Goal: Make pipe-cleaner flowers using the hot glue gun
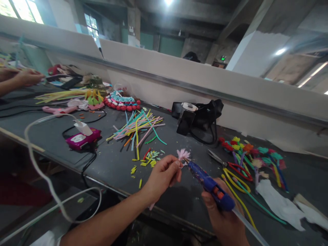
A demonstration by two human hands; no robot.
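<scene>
Craftwork at a bench, head view. Small pink fringed flower head [183, 154] raised just above the near part of a dark grey tabletop [179, 201], between the two hands and directly beyond the left fingertips; material too small to tell. Left hand [164, 172] closed in a pinch, thumb and fingers gripping the thin stem right under the flower head; a pink end showing below the palm, probably that same stem. Right hand [225, 215] wrapped shut around a blue plastic glue gun with orange trigger [210, 184], nozzle at the base of the flower head, touching or nearly so, not resolvable. Clear glue stick [249, 227] protruding from the rear of the gun. Flower head judged very light, soft and easily crushed at the fringe; stem judged slender and bendable. Soundest hold judged to be on the stem just beneath the head, as shown, clear of the nozzle tip. Beside the gun, red-handled scissors [230, 165]; beyond the left hand, a loose heap of thin multicoloured strips [138, 128] with short cut scraps near it; far right, a cluster of finished multicoloured flowers [253, 153]; top left, another person's hand [25, 77].
</scene>
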